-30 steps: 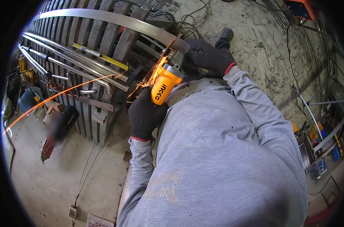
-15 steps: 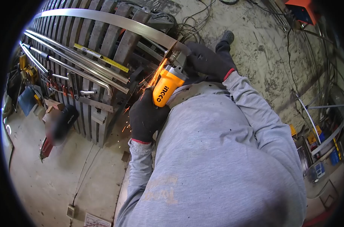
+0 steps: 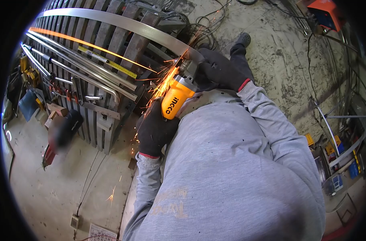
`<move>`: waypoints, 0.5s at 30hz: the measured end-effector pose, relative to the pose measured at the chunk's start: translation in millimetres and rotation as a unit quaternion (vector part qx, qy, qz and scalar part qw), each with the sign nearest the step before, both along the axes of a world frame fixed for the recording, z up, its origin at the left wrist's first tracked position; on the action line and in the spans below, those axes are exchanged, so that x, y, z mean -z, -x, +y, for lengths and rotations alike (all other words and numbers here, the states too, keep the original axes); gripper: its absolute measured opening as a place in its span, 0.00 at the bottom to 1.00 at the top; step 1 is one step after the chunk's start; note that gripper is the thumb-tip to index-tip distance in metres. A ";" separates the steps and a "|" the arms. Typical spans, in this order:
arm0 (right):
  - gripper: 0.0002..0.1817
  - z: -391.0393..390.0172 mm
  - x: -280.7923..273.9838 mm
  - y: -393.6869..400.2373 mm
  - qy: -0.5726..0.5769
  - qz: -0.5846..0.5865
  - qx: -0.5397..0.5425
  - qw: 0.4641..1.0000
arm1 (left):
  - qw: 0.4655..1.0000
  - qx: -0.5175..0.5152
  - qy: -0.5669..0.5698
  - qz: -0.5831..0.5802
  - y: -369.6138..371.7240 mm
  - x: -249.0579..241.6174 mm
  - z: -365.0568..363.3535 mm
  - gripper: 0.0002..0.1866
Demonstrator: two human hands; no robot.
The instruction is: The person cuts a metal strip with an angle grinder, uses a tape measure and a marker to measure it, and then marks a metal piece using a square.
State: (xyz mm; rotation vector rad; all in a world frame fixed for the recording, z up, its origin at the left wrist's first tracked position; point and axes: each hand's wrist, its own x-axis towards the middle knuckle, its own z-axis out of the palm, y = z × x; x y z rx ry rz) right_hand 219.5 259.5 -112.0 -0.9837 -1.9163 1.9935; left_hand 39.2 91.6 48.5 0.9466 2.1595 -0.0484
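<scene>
– Head view: what is gripped?
– By the black-gloved left hand [image 3: 155, 130], closed, a yellow angle grinder [image 3: 177, 98]; ahead of that grip, by the black-gloved right hand [image 3: 225, 69], seemingly closed, a long silvery flat metal strip [image 3: 151, 33]
– The step?
– Grinding, apparently; steady grips are called for

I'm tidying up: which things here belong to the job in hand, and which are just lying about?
In the job:
orange angle grinder, in the left hand
metal strip, its end at the right hand

Lying about, apparently:
shiny metal tubes
yellow strip
orange box
</scene>
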 end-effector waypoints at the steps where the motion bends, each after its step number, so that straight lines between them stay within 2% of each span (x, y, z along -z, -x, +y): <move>1: 0.16 0.3 -1.1 -0.4 -0.007 -0.010 -0.003 1.000 | 1.000 0.002 0.001 -0.001 0.1 0.3 -0.8 0.28; 2: 0.16 2.7 -2.3 -1.7 -0.005 -0.010 -0.004 1.000 | 1.000 0.002 0.003 -0.001 0.1 0.0 -0.1 0.28; 4: 0.19 10.0 -8.8 -2.4 0.054 -0.089 -0.097 0.990 | 1.000 0.028 0.000 0.014 0.5 -1.1 2.1 0.28; 7: 0.19 3.4 4.4 -2.8 0.000 -0.086 -0.083 0.993 | 0.999 0.022 -0.007 0.022 -1.5 -3.4 6.3 0.28; 11: 0.20 -2.2 13.6 -6.9 0.017 -0.046 -0.061 0.997 | 1.000 0.008 0.030 0.002 -2.3 -8.0 14.7 0.28; 13: 0.20 -3.7 3.3 -7.3 -0.113 -0.065 -0.035 0.991 | 1.000 0.010 0.024 0.014 -4.3 -8.8 17.2 0.28; 14: 0.20 -1.1 -1.6 -7.2 -0.113 -0.066 -0.034 0.991 | 1.000 0.010 0.025 0.013 -3.9 -7.8 16.3 0.28; 15: 0.20 6.4 -11.9 -4.4 -0.058 -0.087 -0.061 0.993 | 1.000 0.006 0.013 0.001 -2.6 -6.2 15.1 0.28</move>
